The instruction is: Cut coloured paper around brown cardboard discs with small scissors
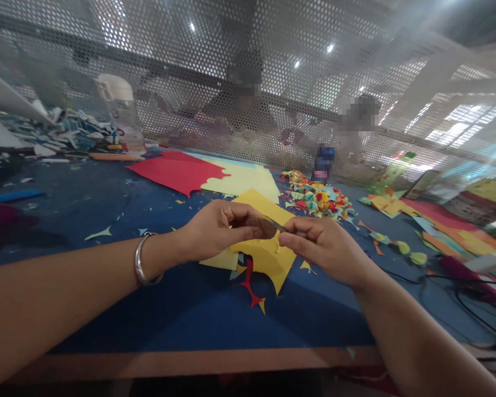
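Both hands meet over the middle of the table. My left hand [227,229], a silver bangle on its wrist, is closed in a pinch on a small piece of paper [268,227] whose colour is hard to tell in shadow. My right hand [320,245] is closed around what look like small scissors; a short metal blade [279,226] points left toward the paper, and the handles are hidden by the fingers. Beneath the hands lies a yellow sheet [279,270] with curved cut edges. Red paper scraps [250,284] lie at its near side.
Red sheets [173,171] and pale yellow sheets [248,182] lie behind, beside a pile of small cut pieces [318,199]. A clear bottle [126,118] stands back left. Black cables [421,278] run at the right. A perforated metal screen [182,71] closes the back.
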`<state>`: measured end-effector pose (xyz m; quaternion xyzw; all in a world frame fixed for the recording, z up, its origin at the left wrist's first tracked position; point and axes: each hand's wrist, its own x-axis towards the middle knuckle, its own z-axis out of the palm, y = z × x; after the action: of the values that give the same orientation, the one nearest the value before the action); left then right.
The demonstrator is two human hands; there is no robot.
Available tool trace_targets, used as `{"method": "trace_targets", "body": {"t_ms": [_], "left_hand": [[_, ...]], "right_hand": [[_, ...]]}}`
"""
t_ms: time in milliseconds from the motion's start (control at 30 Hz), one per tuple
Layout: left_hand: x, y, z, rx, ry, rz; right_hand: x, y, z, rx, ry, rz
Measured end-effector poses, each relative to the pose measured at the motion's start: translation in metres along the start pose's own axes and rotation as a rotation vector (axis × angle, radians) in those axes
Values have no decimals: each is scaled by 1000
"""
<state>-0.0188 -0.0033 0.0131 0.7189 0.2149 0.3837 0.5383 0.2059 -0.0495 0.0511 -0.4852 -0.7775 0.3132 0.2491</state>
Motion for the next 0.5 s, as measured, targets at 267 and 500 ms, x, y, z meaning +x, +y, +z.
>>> {"method": "trace_targets", "body": {"t_ms": [267, 500], "left_hand": [[0, 2, -2, 25, -16, -43], [1, 5, -2, 29, -7, -43]], "right_hand": [[-3, 1, 0, -3, 7, 1], [-2, 2, -1, -20, 11, -7]]}}
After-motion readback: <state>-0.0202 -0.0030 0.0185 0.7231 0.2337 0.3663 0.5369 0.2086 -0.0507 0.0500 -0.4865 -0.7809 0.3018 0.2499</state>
